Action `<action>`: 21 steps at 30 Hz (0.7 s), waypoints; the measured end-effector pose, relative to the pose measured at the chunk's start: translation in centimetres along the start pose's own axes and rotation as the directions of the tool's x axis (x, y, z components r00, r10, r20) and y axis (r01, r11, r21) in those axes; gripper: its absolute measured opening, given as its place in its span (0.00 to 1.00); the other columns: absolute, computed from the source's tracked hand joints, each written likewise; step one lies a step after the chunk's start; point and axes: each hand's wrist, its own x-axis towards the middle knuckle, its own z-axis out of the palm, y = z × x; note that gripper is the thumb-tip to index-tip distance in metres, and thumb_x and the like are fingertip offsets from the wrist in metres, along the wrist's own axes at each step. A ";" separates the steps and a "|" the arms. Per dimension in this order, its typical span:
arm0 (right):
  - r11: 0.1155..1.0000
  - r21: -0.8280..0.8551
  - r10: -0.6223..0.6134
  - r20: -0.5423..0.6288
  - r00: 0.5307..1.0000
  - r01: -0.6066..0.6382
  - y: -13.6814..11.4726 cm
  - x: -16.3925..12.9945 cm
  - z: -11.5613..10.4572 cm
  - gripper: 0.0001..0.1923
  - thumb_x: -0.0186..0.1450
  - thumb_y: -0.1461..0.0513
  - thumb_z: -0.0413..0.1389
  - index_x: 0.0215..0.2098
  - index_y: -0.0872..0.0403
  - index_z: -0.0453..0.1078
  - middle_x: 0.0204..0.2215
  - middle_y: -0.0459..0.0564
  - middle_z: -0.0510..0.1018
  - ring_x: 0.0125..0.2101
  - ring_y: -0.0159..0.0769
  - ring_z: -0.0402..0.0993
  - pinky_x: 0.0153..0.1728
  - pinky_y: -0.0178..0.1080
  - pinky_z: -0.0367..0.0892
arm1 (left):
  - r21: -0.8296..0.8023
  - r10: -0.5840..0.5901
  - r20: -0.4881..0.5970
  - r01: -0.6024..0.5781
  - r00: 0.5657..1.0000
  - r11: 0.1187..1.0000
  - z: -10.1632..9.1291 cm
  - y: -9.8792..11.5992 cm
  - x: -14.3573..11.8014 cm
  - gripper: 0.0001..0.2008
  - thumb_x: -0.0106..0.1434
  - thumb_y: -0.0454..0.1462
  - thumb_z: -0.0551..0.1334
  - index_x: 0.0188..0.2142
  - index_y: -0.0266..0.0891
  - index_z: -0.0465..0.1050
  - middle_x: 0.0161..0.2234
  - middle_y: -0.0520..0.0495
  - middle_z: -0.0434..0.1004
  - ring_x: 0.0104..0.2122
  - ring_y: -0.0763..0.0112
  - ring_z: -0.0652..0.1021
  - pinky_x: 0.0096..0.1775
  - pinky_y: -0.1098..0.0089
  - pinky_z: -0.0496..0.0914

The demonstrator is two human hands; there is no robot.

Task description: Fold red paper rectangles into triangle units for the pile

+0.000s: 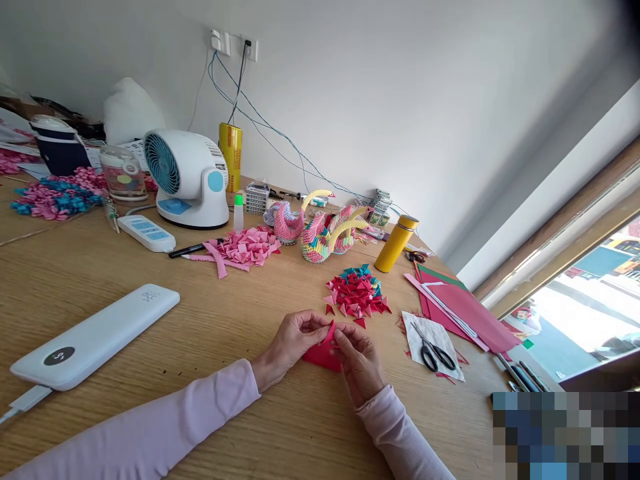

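Observation:
Both my hands meet at the middle of the wooden table. My left hand (pixel 295 340) pinches the left side of a small red folded paper piece (pixel 331 328) between thumb and fingers. Closed on the right side of that same piece is my right hand (pixel 359 357). Beneath the fingers lies red paper (pixel 320 357), partly covered by my right hand; whether it is one sheet or a stack I cannot tell. Just beyond is a pile of folded paper triangles (pixel 353 293) in red, pink and blue-green.
Scissors (pixel 433 350) rest on a white tissue at right, near red paper sheets (pixel 465 310). A yellow bottle (pixel 396 244), paper swans (pixel 320 240), pink paper strips (pixel 247 248) and a white fan (pixel 193 177) stand farther back. A white power bank (pixel 97 337) lies at left.

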 end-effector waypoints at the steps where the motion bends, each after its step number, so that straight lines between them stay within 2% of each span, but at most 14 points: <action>1: 1.000 -0.008 -0.003 -0.004 1.000 0.003 0.0 0.0 0.0 0.15 0.48 0.55 0.67 0.30 0.55 0.74 0.27 0.48 0.76 0.24 0.30 0.71 0.24 0.33 0.70 | -0.008 -0.028 0.008 0.028 1.000 1.000 0.0 0.1 -0.1 0.14 0.48 0.43 0.69 0.30 0.34 0.75 0.22 0.52 0.72 0.20 0.78 0.68 0.22 0.78 0.60; 3: 0.999 -0.029 -0.016 -0.014 1.000 0.016 0.0 0.2 -0.1 0.16 0.48 0.55 0.67 0.30 0.55 0.74 0.27 0.48 0.77 0.24 0.31 0.71 0.25 0.34 0.70 | -0.014 -0.083 0.047 0.084 0.995 0.996 0.0 0.3 -0.2 0.16 0.51 0.46 0.66 0.31 0.34 0.74 0.19 0.54 0.69 0.16 0.80 0.64 0.17 0.79 0.55; 5: 0.998 -0.051 -0.034 -0.011 0.999 0.034 0.0 0.3 -0.4 0.16 0.48 0.54 0.66 0.30 0.56 0.74 0.27 0.48 0.77 0.24 0.30 0.70 0.24 0.33 0.69 | -0.001 -0.086 0.095 0.086 0.992 0.996 -0.1 0.4 -0.2 0.18 0.54 0.49 0.63 0.31 0.33 0.74 0.18 0.53 0.67 0.15 0.81 0.63 0.16 0.79 0.54; 13: 0.990 -0.126 -0.057 0.080 0.995 0.067 -0.2 0.4 -1.2 0.15 0.52 0.54 0.65 0.31 0.56 0.73 0.21 0.44 0.74 0.20 0.28 0.67 0.22 0.31 0.64 | 0.156 0.034 0.195 -0.065 0.980 0.986 -0.8 0.5 0.2 0.17 0.58 0.47 0.60 0.34 0.33 0.75 0.20 0.49 0.74 0.16 0.78 0.69 0.16 0.80 0.59; 17: 0.992 -0.116 -0.040 0.125 0.991 0.054 -0.2 0.4 -1.4 0.14 0.54 0.55 0.64 0.31 0.56 0.73 0.19 0.43 0.73 0.19 0.27 0.67 0.21 0.30 0.63 | 0.182 0.022 0.220 -0.063 0.975 0.981 -0.9 0.6 0.1 0.17 0.59 0.46 0.60 0.34 0.33 0.75 0.24 0.46 0.76 0.21 0.73 0.75 0.17 0.80 0.64; 21: 0.982 -0.162 -0.072 0.142 0.987 0.095 -0.2 0.5 -1.6 0.13 0.55 0.55 0.63 0.32 0.57 0.73 0.21 0.44 0.74 0.20 0.28 0.69 0.22 0.31 0.65 | 0.194 0.008 0.218 -0.051 0.976 0.980 -0.9 0.6 0.0 0.16 0.59 0.45 0.59 0.34 0.32 0.74 0.24 0.46 0.76 0.22 0.71 0.76 0.17 0.79 0.65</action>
